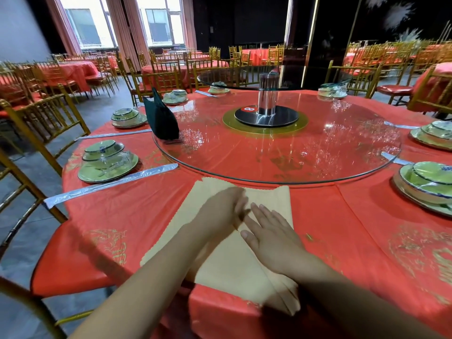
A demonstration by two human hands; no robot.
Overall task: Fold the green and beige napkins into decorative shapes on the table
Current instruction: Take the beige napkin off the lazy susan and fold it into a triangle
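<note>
While the beige napkin [227,265] lies spread on the red-covered tabletop [347,216] at the near edge, its far corners reach almost to the rim of the glass turntable [318,155], and its near corner hangs over the tabletop's edge. Layered edges show along its right side.

The green napkin [161,118] stands upright and already folded on the left part of the turntable, well apart from the beige one. A plastic-wrapped place setting [107,162] sits to the left, with a long wrapped packet [110,183] beside it. Another setting [425,184] sits to the right, and more ring the far side. A raised glass tier [305,78] stands on a metal post at the centre. Gold chairs [36,118] crowd the left.

Both forearms cross the beige napkin and hide much of its middle. The left hand [225,206] is smeared by motion blur, so its fingers are hard to separate.

The right hand [266,231] lies palm down on the cloth with fingers straight and spread. The left hand also looks flat on the cloth, with no grip closed on it; neither hand pinches the napkin.
</note>
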